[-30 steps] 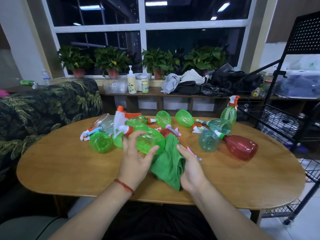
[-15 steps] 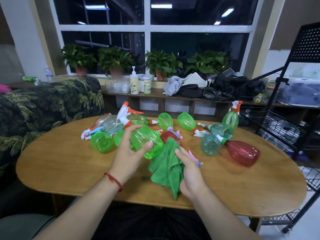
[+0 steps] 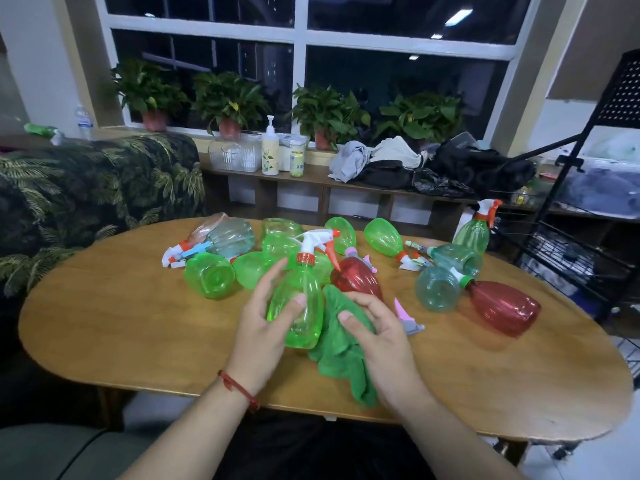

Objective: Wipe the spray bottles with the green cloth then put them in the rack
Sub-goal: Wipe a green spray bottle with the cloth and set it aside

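A second ago the bottle (image 3: 304, 299) lay on its side across the left hand (image 3: 266, 327), its head toward 10 o'clock; now it is turned nearly upright, head toward 12 o'clock, base just above the table (image 3: 138, 323), near the middle. The cloth (image 3: 341, 351) now lies against the bottle's side at 3 o'clock instead of below it. That suggests the wipe is going round the body and is not done, so racking has to wait. The left hand grips the bottle, thumb across the front, fingers curled behind. The right hand (image 3: 377, 334) pinches the bunched cloth, thumb on top, fingers curled under. The bottle is clear green plastic, seemingly empty, with a white trigger head and an orange collar and tip. The rack (image 3: 588, 244) stands at 2 o'clock, well apart
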Action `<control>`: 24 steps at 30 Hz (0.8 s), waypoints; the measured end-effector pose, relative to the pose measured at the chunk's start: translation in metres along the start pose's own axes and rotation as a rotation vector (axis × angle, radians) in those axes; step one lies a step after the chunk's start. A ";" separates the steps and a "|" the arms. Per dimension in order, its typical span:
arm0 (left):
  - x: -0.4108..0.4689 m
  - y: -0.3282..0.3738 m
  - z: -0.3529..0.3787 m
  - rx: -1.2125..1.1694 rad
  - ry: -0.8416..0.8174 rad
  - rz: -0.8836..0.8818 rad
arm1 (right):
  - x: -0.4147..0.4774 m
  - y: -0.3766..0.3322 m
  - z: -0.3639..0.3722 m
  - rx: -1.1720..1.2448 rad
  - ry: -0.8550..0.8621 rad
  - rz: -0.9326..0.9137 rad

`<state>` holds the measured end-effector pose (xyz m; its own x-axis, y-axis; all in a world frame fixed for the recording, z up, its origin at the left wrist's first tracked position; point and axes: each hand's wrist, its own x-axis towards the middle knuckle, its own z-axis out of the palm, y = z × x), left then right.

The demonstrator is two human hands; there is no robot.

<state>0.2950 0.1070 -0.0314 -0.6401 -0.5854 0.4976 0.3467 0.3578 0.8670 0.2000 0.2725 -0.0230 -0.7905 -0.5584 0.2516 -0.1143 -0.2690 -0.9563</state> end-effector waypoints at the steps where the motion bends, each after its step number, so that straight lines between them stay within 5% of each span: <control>1: 0.000 -0.001 -0.001 0.014 -0.019 0.004 | 0.002 -0.008 0.000 -0.060 0.032 -0.070; 7: -0.011 0.003 -0.001 -0.007 -0.037 0.015 | 0.040 -0.045 -0.001 -0.587 0.259 -0.516; 13: -0.021 0.005 -0.004 -0.027 -0.074 -0.015 | 0.066 -0.022 0.022 -0.971 0.049 -0.619; 19: -0.029 -0.002 -0.012 0.021 -0.041 -0.086 | 0.063 -0.023 0.016 -1.016 -0.356 -0.669; 24: -0.031 0.004 -0.012 -0.015 -0.082 -0.052 | 0.065 -0.029 0.012 -1.143 -0.207 -0.751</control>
<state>0.3248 0.1183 -0.0430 -0.7112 -0.5412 0.4487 0.3213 0.3175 0.8922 0.1592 0.2342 0.0233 -0.2288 -0.6998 0.6767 -0.9733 0.1756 -0.1475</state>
